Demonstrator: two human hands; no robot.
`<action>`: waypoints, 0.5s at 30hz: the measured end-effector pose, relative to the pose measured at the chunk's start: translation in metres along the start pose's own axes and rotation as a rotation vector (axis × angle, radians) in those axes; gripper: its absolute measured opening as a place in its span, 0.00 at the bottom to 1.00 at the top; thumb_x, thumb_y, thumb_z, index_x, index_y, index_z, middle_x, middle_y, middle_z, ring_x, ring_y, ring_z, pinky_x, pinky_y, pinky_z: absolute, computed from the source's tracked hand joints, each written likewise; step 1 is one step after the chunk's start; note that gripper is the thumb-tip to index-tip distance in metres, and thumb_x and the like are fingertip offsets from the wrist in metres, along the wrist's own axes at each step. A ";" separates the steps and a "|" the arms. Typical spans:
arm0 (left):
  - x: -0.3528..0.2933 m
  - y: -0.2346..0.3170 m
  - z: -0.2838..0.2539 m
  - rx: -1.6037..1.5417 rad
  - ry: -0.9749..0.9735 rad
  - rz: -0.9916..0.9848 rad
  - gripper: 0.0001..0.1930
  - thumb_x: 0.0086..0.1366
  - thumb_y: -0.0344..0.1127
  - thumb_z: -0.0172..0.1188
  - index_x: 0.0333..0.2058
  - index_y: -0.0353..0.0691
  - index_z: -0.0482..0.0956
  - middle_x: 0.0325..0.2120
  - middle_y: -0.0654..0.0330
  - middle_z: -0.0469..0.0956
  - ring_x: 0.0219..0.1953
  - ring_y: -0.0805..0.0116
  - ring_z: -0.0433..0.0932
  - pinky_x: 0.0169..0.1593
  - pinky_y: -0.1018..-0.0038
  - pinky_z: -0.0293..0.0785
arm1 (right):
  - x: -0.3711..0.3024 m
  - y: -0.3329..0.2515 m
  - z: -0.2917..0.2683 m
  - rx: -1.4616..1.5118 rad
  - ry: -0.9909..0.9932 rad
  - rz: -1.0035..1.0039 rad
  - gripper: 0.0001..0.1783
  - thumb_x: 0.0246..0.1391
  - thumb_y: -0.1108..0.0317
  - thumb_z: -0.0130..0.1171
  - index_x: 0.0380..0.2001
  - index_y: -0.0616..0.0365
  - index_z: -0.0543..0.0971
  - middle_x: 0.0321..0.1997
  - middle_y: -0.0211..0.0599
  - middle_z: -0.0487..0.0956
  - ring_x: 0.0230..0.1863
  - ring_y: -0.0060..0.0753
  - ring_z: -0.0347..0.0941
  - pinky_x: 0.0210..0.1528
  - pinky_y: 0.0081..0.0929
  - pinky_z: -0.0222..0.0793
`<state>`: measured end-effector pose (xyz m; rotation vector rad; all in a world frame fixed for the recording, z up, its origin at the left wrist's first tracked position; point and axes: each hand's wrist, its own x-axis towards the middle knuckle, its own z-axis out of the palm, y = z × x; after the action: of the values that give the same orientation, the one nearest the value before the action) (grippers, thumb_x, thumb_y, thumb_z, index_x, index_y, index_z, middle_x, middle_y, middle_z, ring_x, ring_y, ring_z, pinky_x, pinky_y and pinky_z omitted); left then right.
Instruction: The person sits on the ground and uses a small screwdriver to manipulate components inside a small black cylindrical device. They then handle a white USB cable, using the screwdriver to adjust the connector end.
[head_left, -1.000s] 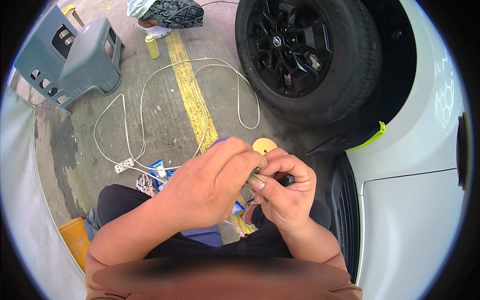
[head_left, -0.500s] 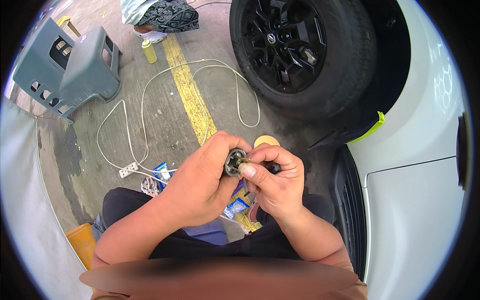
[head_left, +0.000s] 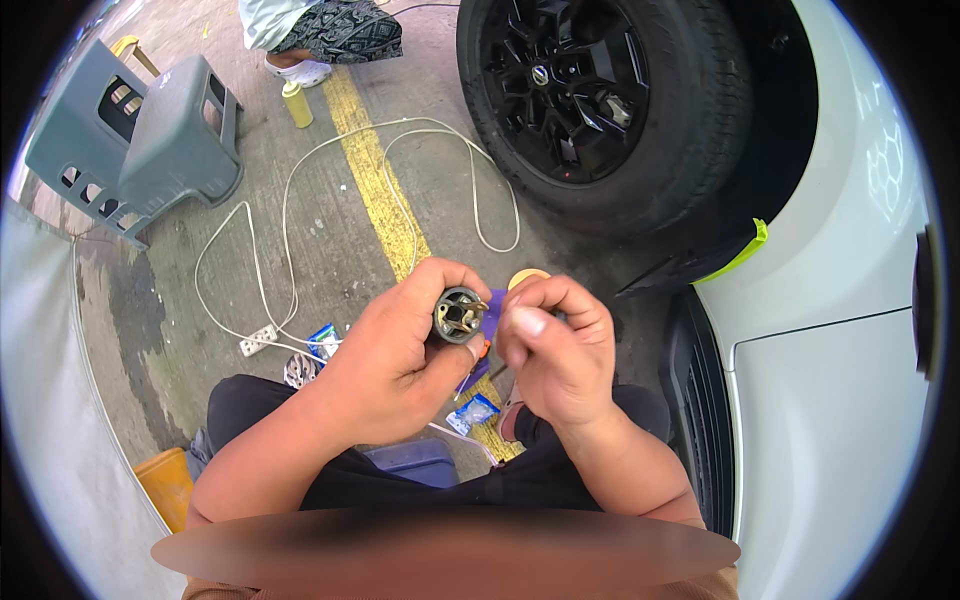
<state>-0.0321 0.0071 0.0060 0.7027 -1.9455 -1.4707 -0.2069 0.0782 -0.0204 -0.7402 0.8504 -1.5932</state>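
Observation:
My left hand point(head_left: 400, 350) is wrapped round a short grey cylindrical part point(head_left: 460, 318), its open end turned up toward me. Brass-coloured metal pieces show inside that end, and one sticks out at its right rim. Just right of it, my right hand point(head_left: 560, 355) is closed, with thumb and forefinger pinched and slightly blurred. A thin dark-shafted tool point(head_left: 500, 372) pokes out below its fingers, the handle mostly hidden in the palm. Whether the fingertips also hold a small piece, I cannot tell. Beneath the hands, a purple item point(head_left: 493, 315) is partly covered.
A white car body point(head_left: 830, 400) and black-rimmed wheel point(head_left: 565, 90) stand at the right. A white cord with a socket strip point(head_left: 258, 341) loops over the concrete. Blue packets point(head_left: 472, 413), grey plastic stools point(head_left: 170, 140), a yellow bottle point(head_left: 297, 104) and a crouching person point(head_left: 340, 35) are around.
My right hand has drawn back from the cylindrical part, a little to the right. My left hand has shifted slightly left with the part, and its inside is now uncovered.

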 end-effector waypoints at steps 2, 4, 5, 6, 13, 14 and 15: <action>0.000 0.000 0.000 -0.021 0.011 -0.038 0.16 0.64 0.25 0.61 0.48 0.35 0.68 0.31 0.57 0.76 0.32 0.71 0.79 0.34 0.73 0.76 | 0.005 -0.008 -0.002 0.018 -0.027 -0.071 0.09 0.59 0.79 0.56 0.43 0.67 0.76 0.35 0.36 0.78 0.33 0.20 0.70 0.38 0.21 0.67; -0.002 0.000 -0.002 -0.041 0.016 -0.104 0.16 0.64 0.28 0.64 0.47 0.35 0.69 0.31 0.59 0.77 0.30 0.76 0.77 0.30 0.76 0.75 | 0.007 -0.021 -0.003 -0.030 -0.032 -0.170 0.12 0.60 0.79 0.52 0.47 0.68 0.74 0.38 0.38 0.77 0.39 0.23 0.70 0.44 0.23 0.67; -0.001 0.000 -0.001 -0.061 0.028 -0.100 0.16 0.64 0.29 0.65 0.46 0.35 0.69 0.31 0.59 0.77 0.29 0.77 0.77 0.29 0.77 0.75 | 0.005 -0.030 -0.001 -0.135 -0.067 -0.238 0.14 0.61 0.80 0.49 0.50 0.68 0.73 0.40 0.38 0.76 0.43 0.25 0.70 0.47 0.25 0.67; 0.000 -0.001 -0.001 -0.082 0.049 -0.086 0.16 0.63 0.31 0.67 0.45 0.35 0.70 0.31 0.59 0.78 0.28 0.78 0.77 0.28 0.77 0.74 | 0.002 -0.038 0.001 -0.256 -0.072 -0.308 0.14 0.62 0.79 0.49 0.50 0.69 0.73 0.42 0.42 0.79 0.41 0.26 0.72 0.46 0.25 0.69; -0.003 0.000 -0.007 0.047 0.062 -0.104 0.16 0.62 0.35 0.70 0.41 0.36 0.71 0.26 0.61 0.79 0.27 0.81 0.77 0.25 0.80 0.72 | -0.012 -0.080 0.002 -1.044 -0.165 -0.824 0.12 0.62 0.66 0.62 0.44 0.61 0.75 0.41 0.53 0.84 0.35 0.35 0.79 0.37 0.29 0.75; -0.003 0.001 -0.007 0.061 0.063 -0.089 0.16 0.62 0.35 0.70 0.40 0.36 0.72 0.25 0.61 0.79 0.27 0.81 0.77 0.26 0.80 0.72 | -0.015 -0.079 0.002 -0.928 -0.142 -0.790 0.13 0.60 0.66 0.65 0.43 0.60 0.75 0.40 0.52 0.85 0.36 0.38 0.83 0.36 0.29 0.76; -0.003 0.001 -0.008 0.075 0.069 -0.075 0.16 0.62 0.35 0.70 0.40 0.37 0.72 0.25 0.61 0.79 0.26 0.80 0.77 0.26 0.79 0.72 | -0.018 -0.075 0.002 -0.798 -0.109 -0.765 0.13 0.60 0.65 0.65 0.43 0.59 0.75 0.39 0.50 0.85 0.33 0.38 0.83 0.34 0.29 0.77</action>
<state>-0.0245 0.0045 0.0078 0.8570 -1.9489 -1.4043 -0.2418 0.1041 0.0439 -1.8739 1.2193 -1.8154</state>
